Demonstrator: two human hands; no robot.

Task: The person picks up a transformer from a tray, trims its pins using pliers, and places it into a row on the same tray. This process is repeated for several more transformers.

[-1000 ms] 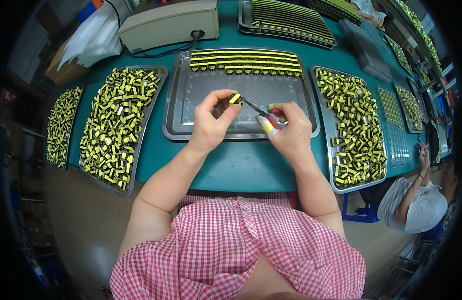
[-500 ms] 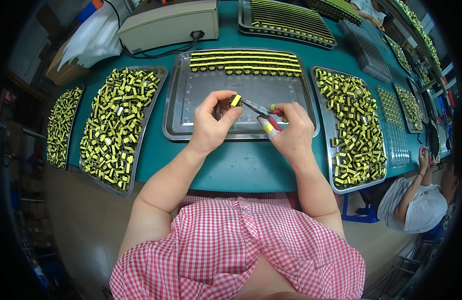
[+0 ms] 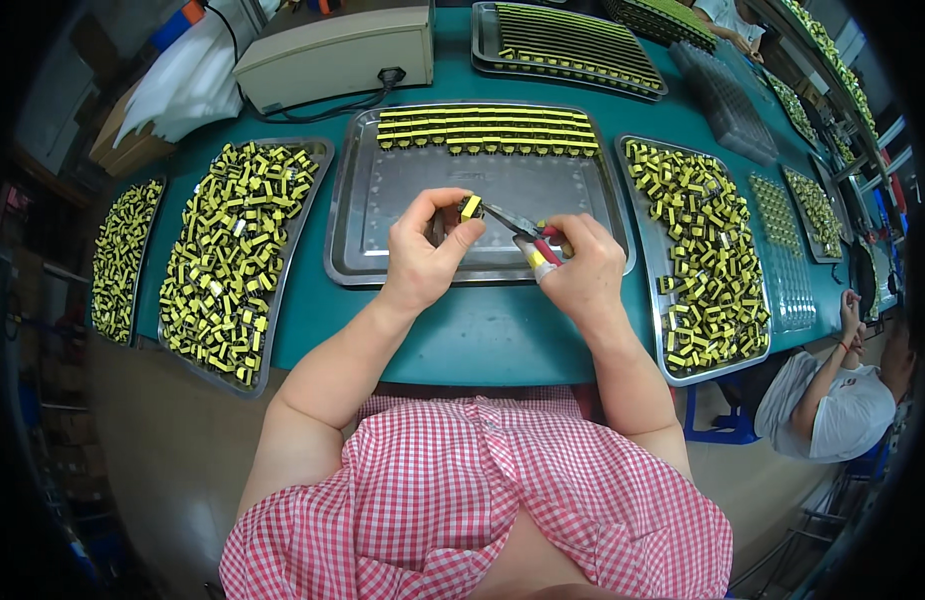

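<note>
Head view — left hand (image 3: 422, 250) has grip clamped on yellow-black component (image 3: 471, 208) over steel tray (image 3: 367, 195); right hand (image 3: 587, 268) clasps red-handled pliers (image 3: 523, 229), tips at component's side, contact unclear. Step: apparently plier work on component — next move calls for steady pinch, exact tip placement.

Beige box (image 3: 337, 58) and perhaps a stool (image 3: 732, 431)
</note>
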